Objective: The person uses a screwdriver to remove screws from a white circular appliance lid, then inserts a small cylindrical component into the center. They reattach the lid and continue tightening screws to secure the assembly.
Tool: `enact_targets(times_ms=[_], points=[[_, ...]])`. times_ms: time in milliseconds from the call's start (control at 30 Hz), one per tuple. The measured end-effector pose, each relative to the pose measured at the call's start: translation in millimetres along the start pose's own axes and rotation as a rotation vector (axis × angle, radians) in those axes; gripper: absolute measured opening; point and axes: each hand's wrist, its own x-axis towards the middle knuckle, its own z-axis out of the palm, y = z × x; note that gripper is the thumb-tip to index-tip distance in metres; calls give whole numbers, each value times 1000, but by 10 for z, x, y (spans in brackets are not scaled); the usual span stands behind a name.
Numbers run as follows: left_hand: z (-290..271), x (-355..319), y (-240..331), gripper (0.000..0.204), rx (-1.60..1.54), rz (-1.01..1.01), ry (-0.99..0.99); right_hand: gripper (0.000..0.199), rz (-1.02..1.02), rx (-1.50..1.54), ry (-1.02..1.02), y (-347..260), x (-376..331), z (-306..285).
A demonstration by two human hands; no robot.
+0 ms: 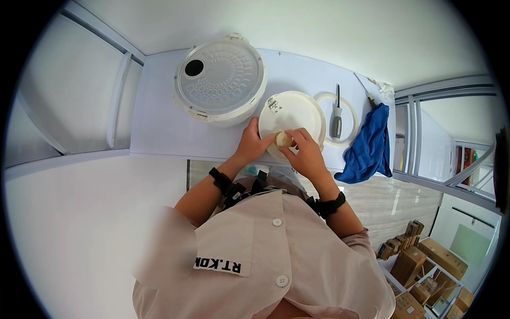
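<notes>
A white round lid-like disc lies near the table's front edge, with a small moulded bracket near its upper left rim. My left hand grips the disc's left edge, its thumb reaching toward a small round cream-yellow piece. That piece, which looks like a small roll or cap, is pinched between the fingers of my right hand over the disc's lower part. Whether the left thumb touches it I cannot tell. Behind the left hand stands a large white round tub with a translucent patterned cover and a dark oval opening.
Right of the disc lies a pale ring with a grey-handled screwdriver across it. Farther right are a crumpled blue cloth and another thin tool. Cardboard boxes fill a rack at the lower right.
</notes>
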Motion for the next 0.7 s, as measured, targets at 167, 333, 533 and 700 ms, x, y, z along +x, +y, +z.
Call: enact_targets(times_ms=[167, 333, 533, 700], points=[[20, 13, -75, 52, -74, 63, 49, 39, 30, -79, 5, -36, 30, 69], [29, 19, -115, 52, -76, 81, 37, 37, 21, -112, 48, -28, 10, 113], [15, 11, -159, 50, -76, 113, 22, 37, 34, -123, 65, -43, 16, 135], [2, -7, -104, 48, -62, 112, -2, 36, 20, -137, 72, 0, 36, 183]])
